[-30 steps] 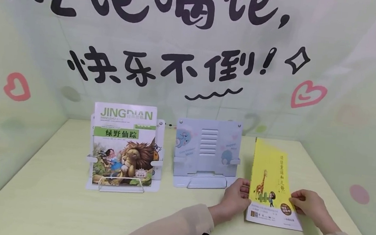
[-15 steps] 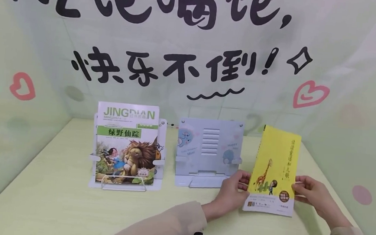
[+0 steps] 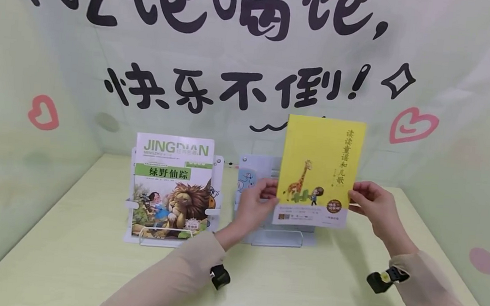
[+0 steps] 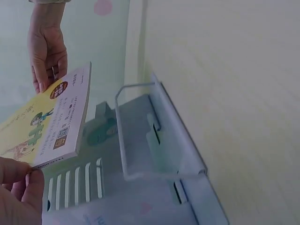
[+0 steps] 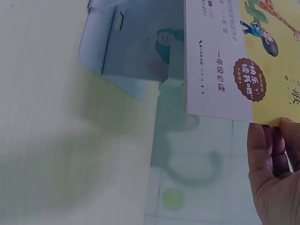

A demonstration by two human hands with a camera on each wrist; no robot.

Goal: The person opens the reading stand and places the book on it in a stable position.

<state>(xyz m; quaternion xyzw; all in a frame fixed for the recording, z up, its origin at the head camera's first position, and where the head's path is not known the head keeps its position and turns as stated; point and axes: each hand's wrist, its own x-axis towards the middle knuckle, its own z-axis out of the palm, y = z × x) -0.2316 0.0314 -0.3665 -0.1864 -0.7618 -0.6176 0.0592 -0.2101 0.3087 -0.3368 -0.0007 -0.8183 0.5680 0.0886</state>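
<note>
A yellow book (image 3: pixel 320 164) with a giraffe on its cover is held upright in the air, front facing me. My left hand (image 3: pixel 257 210) pinches its left edge, and my right hand (image 3: pixel 376 206) pinches the right edge. Directly behind the book stands a pale blue metal book stand (image 3: pixel 249 180), partly hidden by it in the head view. In the left wrist view the stand's wire front support (image 4: pixel 123 136) shows, with the book apart from it. The right wrist view shows the book's lower corner (image 5: pixel 218 89) above one side of the stand.
Left of the blue stand, another book stand (image 3: pixel 216 189) holds a book with a lion on its cover (image 3: pixel 171 190). Both stands are on the pale table (image 3: pixel 65 254), before a printed back wall (image 3: pixel 171 44).
Both hands have lifted the yellow book off the table and carried it up and left, in front of the blue stand. The lion book has stayed on its stand.
</note>
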